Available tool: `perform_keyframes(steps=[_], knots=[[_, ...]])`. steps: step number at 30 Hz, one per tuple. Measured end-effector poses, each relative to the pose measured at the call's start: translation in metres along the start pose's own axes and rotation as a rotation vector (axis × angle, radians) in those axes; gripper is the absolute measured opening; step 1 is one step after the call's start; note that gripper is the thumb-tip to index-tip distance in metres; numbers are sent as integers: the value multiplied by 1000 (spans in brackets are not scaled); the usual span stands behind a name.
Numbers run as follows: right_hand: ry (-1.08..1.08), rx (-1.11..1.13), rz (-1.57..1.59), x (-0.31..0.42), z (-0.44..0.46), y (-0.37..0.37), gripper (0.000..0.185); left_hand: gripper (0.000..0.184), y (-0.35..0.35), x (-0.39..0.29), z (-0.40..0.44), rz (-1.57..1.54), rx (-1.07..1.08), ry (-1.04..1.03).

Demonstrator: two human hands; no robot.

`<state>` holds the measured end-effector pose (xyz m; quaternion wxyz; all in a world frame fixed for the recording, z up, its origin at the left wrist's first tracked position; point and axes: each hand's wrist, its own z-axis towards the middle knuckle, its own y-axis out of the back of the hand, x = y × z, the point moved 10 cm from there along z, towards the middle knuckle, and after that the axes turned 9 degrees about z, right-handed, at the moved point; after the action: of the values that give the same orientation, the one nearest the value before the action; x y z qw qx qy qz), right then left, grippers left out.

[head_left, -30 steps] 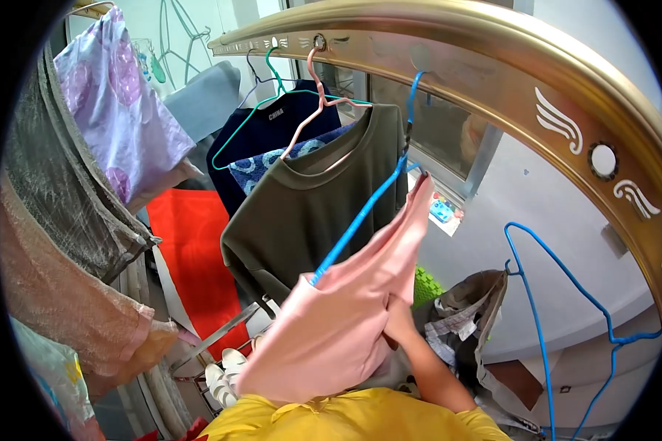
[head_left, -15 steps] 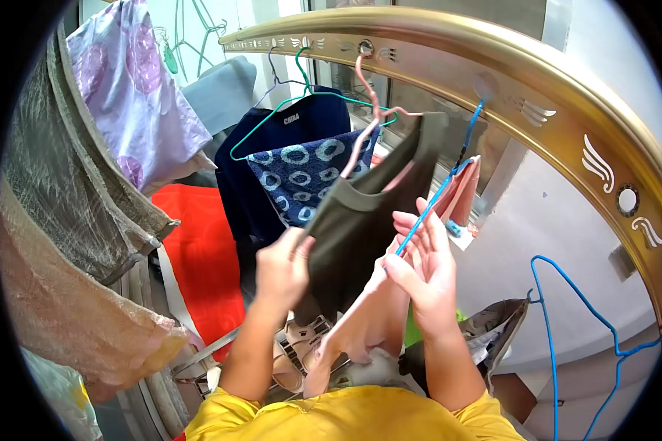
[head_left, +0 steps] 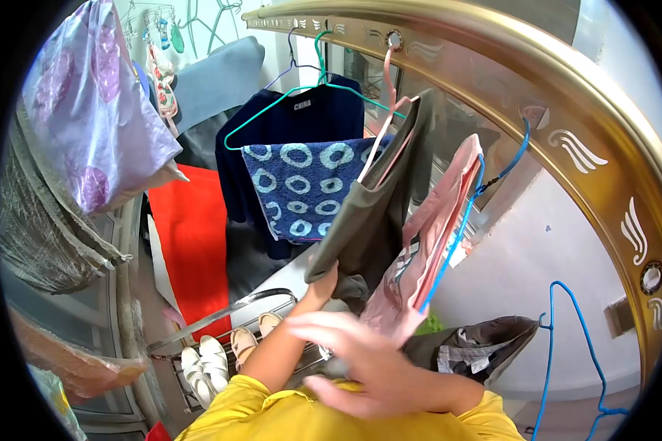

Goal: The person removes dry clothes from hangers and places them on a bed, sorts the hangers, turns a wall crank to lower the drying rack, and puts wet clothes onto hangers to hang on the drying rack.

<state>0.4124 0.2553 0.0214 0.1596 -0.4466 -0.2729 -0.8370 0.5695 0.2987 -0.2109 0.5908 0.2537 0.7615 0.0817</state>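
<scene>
The green shirt [head_left: 368,220] hangs near mid-view on a pink hanger [head_left: 387,71]; at its seven o'clock, the left hand [head_left: 324,283] meets the lower edge, fingers hidden, grip impossible to tell. At six o'clock the right hand [head_left: 357,356] is empty, fingers spread. Light, steady handling seems best, lest the hanger slip off the gold rail [head_left: 485,66] at one o'clock.

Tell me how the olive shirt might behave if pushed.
The olive shirt would probably give limply, since its fabric drapes in soft folds. It would likely swing rather than topple, as its pink hanger hooks onto the gold rail.
</scene>
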Motion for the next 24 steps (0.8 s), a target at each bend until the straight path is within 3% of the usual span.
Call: perform_keyframes(steps=[2,4,5,6,9,10,12,14,15,16,18,19,21,23,24], knots=[[-121,-94,-103,-36,12,-5,55,50,25,-16,2,-504,-83,-15],[-113,-363,-239,-67,10,16,59,48,53,-9,-1,-974,-162,-34],[-227,-415,-290,-84,4,31,62,47,62,-4,-3,-1217,-204,-49],[-230,-499,-332,-94,-5,45,65,52,63,-20,-3,-1356,144,-201],[-403,-824,-169,-161,-44,71,72,53,89,-59,-57,-1427,447,-575],[-467,-935,-65,-200,-58,69,71,54,92,-58,-64,-1385,438,-606],[-531,-1015,646,-320,-79,36,64,55,87,-23,-59,-1141,296,-513],[-552,-759,1353,-342,-50,-7,77,56,86,14,-48,-732,166,-442],[-545,-756,1345,-305,-38,0,77,57,90,24,-48,-491,122,-445],[-278,-893,630,-242,-36,53,69,57,95,29,-51,-234,94,-479],[-5,-950,-89,-183,-21,67,62,59,96,27,-57,140,86,-583],[-158,-931,250,-224,-1,51,57,58,89,25,-57,155,109,-573],[-308,-887,587,-235,28,25,53,57,68,20,-49,111,130,-535],[-48,-896,806,-188,43,27,42,56,51,18,-36,75,95,-494],[-39,-895,802,-186,42,26,42,56,44,17,-31,53,56,-480]])
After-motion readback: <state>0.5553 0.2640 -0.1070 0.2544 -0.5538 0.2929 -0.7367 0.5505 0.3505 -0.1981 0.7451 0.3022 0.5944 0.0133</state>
